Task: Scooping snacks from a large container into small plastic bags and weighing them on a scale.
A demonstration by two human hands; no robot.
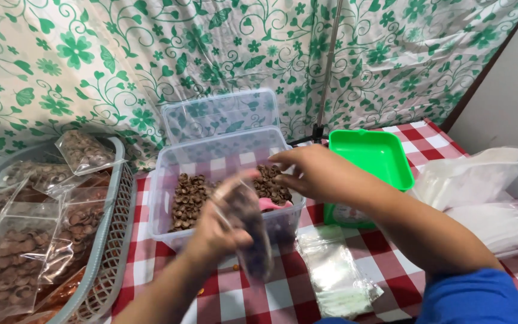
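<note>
Left hand pinched a clear filled bag; right hand, loosely open at one o'clock, best steadied its mouth over the tub.

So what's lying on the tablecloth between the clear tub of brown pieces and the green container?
Head view: mostly bare checked cloth, with the stack of empty clear bags just in front of the gap.

Bright, even light fills the scene with soft, faint shadows. The left hand and its clear bag are smeared by motion blur. The right hand is slightly soft. Glare whitens the plastic bags at right.
</note>
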